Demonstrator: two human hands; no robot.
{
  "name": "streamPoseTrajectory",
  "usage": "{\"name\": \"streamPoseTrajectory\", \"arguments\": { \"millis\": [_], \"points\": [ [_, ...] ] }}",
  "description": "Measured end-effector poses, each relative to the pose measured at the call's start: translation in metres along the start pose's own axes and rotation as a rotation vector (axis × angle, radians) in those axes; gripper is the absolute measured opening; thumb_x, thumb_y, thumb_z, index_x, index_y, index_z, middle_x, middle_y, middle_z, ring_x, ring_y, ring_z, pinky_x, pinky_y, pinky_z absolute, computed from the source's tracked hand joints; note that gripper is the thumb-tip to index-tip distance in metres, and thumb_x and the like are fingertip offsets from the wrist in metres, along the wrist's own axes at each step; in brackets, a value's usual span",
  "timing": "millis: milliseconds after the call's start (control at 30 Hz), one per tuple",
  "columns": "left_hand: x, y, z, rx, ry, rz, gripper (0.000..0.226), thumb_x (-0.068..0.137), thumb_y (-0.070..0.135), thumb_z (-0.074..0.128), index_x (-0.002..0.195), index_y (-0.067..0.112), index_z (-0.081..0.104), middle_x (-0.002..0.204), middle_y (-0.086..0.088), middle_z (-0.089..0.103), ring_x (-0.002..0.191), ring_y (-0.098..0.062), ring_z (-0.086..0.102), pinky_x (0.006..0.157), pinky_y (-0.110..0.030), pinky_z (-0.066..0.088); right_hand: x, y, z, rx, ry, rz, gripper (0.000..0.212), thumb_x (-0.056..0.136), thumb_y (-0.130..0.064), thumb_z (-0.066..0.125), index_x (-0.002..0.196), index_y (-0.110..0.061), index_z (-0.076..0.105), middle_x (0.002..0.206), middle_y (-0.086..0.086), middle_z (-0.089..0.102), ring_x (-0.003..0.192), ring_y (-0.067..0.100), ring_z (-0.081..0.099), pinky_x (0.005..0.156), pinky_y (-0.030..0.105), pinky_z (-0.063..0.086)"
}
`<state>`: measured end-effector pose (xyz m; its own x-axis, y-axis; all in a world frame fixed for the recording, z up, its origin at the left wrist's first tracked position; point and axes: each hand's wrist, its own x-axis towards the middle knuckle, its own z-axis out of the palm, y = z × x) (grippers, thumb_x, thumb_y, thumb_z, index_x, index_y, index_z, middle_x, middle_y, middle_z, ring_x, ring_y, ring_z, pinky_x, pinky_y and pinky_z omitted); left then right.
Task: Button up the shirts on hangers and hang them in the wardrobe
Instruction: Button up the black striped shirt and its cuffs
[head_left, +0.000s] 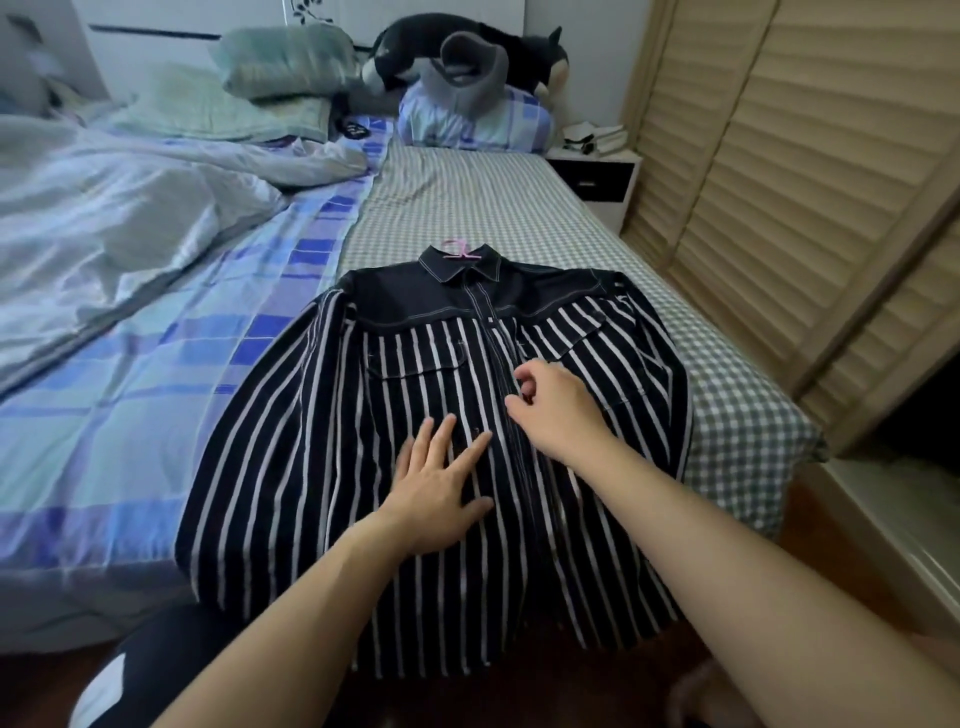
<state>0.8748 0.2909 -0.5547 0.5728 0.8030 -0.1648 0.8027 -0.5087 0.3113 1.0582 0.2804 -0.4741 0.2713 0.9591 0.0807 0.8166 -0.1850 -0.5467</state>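
Bed (467, 208) edge: shirt (431, 467) overhangs | left hand (441, 483) flat (pressing) | right hand (556, 410) seemingly pinches placket

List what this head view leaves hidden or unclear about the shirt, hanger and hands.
1. Hanger: only its pink hook shows above the collar; the shirt covers the rest.
2. Buttons: too small and dark against the placket to tell which are fastened.
3. Right hand: curled at the placket; its own fingers hide whether it pinches cloth or a button.
4. Shirt hem: droops over the bed edge into shadow.
5. Left hand: lies flat, covering the cloth beneath.
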Motion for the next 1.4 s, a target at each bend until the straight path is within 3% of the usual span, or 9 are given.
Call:
{"name": "streamPoseTrajectory", "arguments": {
  "millis": [167,267,433,600,733,833,1133,1300,1400],
  "points": [
    [0.005,-0.004,-0.003,-0.058,-0.043,-0.004,0.081,0.097,0.062,0.049,0.155,0.056,-0.006,0.167,0.003,-0.027,0.148,-0.021,-0.037,0.123,-0.049,-0.016,0.034,0.011,0.026,-0.026,0.005,0.125,0.027,0.094,-0.039,0.063,0.116,-0.024,0.06,0.11,-0.006,0.063,0.096,0.018,0.06,0.081,0.035,0.051],
    [0.005,-0.004,-0.002,-0.083,-0.059,-0.009,0.081,0.097,0.061,0.051,0.155,0.056,-0.005,0.166,0.006,-0.029,0.147,-0.018,-0.038,0.122,-0.046,-0.019,0.044,0.033,0.023,0.3,0.026,0.2,0.012,0.094,-0.02,0.06,0.101,-0.021,0.07,0.093,0.0,0.071,0.086,0.023,0.066,0.076,0.036,0.053],
    [0.012,-0.007,-0.009,-0.214,-0.099,-0.023,0.083,0.094,0.056,0.06,0.153,0.06,0.003,0.167,0.011,-0.024,0.148,-0.013,-0.035,0.121,-0.043,-0.018,0.057,0.058,0.001,0.962,-0.305,0.307,0.024,0.097,0.004,0.054,0.111,-0.008,0.071,0.109,0.011,0.075,0.099,0.023,0.072,0.089,0.036,0.058],
    [0.015,0.001,-0.016,-0.284,-0.063,-0.092,0.066,0.092,0.057,0.062,0.147,0.058,0.026,0.168,0.009,-0.003,0.154,-0.017,-0.019,0.124,-0.05,-0.008,0.065,0.069,0.0,1.196,-0.454,0.351,0.035,0.097,0.012,0.046,0.121,-0.006,0.062,0.108,0.013,0.071,0.098,0.024,0.068,0.085,0.038,0.058],
    [0.038,0.027,-0.031,-0.23,0.307,-0.224,0.025,0.095,0.046,0.059,0.12,0.041,0.061,0.136,0.005,0.043,0.138,-0.023,0.029,0.116,-0.047,0.027,0.071,0.08,0.003,1.263,-0.516,0.358,0.037,0.097,0.013,0.043,0.123,-0.005,0.062,0.109,0.013,0.07,0.101,0.026,0.068,0.089,0.04,0.057],
    [0.067,0.049,-0.046,-0.296,0.582,-0.031,0.02,0.098,0.026,0.062,0.118,0.025,0.064,0.116,0.006,0.051,0.112,-0.013,0.048,0.097,-0.029,0.043,0.074,0.089,0.005,1.325,-0.535,0.343,0.037,0.099,0.011,0.041,0.125,-0.006,0.061,0.116,0.016,0.07,0.109,0.028,0.067,0.096,0.041,0.054],
    [0.113,0.044,-0.028,-0.271,0.52,-0.134,0.016,0.096,0.02,0.067,0.111,0.013,0.07,0.11,0.003,0.057,0.096,-0.014,0.06,0.082,-0.023,0.046,0.076,0.084,0.003,1.176,-0.55,0.285,0.034,0.094,0.014,0.048,0.119,-0.002,0.064,0.104,0.014,0.071,0.094,0.022,0.07,0.08,0.031,0.059],
    [0.118,0.049,-0.039,-0.188,0.391,-0.188,0.01,0.099,0.02,0.062,0.102,0.012,0.066,0.104,-0.002,0.06,0.095,-0.02,0.059,0.08,-0.032,0.049,0.076,0.083,0.001,1.065,-0.567,0.264,0.037,0.093,0.014,0.048,0.121,0.0,0.067,0.118,0.02,0.072,0.116,0.032,0.067,0.104,0.043,0.052],
    [0.12,0.055,-0.042,-0.303,0.353,-0.268,0.007,0.098,0.021,0.062,0.094,0.015,0.066,0.092,-0.003,0.068,0.085,-0.02,0.064,0.072,-0.032,0.052,0.072,0.078,0.002,0.996,-0.547,0.233,0.031,0.096,0.008,0.051,0.116,-0.005,0.07,0.112,0.014,0.075,0.112,0.026,0.07,0.103,0.039,0.053]
  ]
}}
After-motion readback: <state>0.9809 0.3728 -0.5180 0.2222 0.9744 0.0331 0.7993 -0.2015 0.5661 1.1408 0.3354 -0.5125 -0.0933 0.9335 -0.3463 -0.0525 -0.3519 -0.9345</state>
